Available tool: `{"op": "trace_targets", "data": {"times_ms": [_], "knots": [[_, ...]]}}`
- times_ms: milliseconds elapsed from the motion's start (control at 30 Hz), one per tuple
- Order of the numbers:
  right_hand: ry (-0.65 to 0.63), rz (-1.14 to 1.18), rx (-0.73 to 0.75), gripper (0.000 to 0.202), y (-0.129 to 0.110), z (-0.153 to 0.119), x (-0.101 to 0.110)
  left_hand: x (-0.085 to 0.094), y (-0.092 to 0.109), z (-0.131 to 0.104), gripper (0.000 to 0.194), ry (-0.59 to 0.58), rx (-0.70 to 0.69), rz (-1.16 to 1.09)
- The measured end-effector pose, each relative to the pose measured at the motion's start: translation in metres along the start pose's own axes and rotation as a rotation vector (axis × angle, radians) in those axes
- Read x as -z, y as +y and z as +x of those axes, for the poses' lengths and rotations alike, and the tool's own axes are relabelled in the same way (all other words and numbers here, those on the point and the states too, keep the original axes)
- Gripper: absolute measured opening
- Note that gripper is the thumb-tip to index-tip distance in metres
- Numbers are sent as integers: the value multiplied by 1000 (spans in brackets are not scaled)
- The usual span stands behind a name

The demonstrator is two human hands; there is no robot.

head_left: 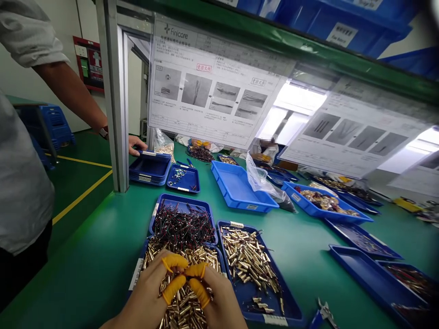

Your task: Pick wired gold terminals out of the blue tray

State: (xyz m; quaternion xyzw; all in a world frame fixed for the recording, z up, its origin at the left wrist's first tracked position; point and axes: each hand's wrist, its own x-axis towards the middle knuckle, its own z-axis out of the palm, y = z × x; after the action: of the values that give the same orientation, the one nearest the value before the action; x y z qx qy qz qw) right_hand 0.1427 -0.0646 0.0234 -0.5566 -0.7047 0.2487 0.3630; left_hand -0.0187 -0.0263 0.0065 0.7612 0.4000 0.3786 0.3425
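Observation:
Both hands meet over a blue tray heaped with brass-coloured metal tubes [187,310]. Yellow covers wrap the thumb and index fingertips of my left hand [154,283] and my right hand [214,285]. The fingers of each hand are pinched together, fingertips nearly touching; whatever sits between them is too small to make out. Just beyond lies a blue tray of dark and red wires [183,224]. To the right, another blue tray [264,304] holds brass tubes with short wires attached.
A person's hand [136,145] rests at stacked blue trays [147,176] beside a metal post [118,114]. Pliers [324,315] lie at front right. A light-blue bin [240,187] stands farther back. Instruction sheets [212,82] hang above; other people work across the table.

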Motion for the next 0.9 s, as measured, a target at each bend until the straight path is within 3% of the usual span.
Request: {"op": "trace_targets", "data": {"times_ms": [167, 300, 433, 567, 633, 733, 900], "knots": [[95, 73, -59, 17, -3, 1, -6, -3, -5, 2, 21, -38, 180, -81], [209, 20, -101, 17, -1, 3, -9, -3, -11, 4, 17, -25, 234, -87], [259, 224, -131, 16, 11, 4, -2, -4, -20, 6, 22, 19, 357, -83], [351, 470, -252, 5, 24, 5, 2, -2, -24, 11, 29, 102, 430, -142], [330, 522, -277, 10, 24, 5, 1, -1, -23, 12, 35, 112, 380, -82], [249, 513, -281, 13, 19, 5, -4, 0, -18, 11, 31, 112, 188, 47], [159, 474, -289, 17, 23, 3, -24, -2, -8, 9, 19, -8, -6, 49]]}}
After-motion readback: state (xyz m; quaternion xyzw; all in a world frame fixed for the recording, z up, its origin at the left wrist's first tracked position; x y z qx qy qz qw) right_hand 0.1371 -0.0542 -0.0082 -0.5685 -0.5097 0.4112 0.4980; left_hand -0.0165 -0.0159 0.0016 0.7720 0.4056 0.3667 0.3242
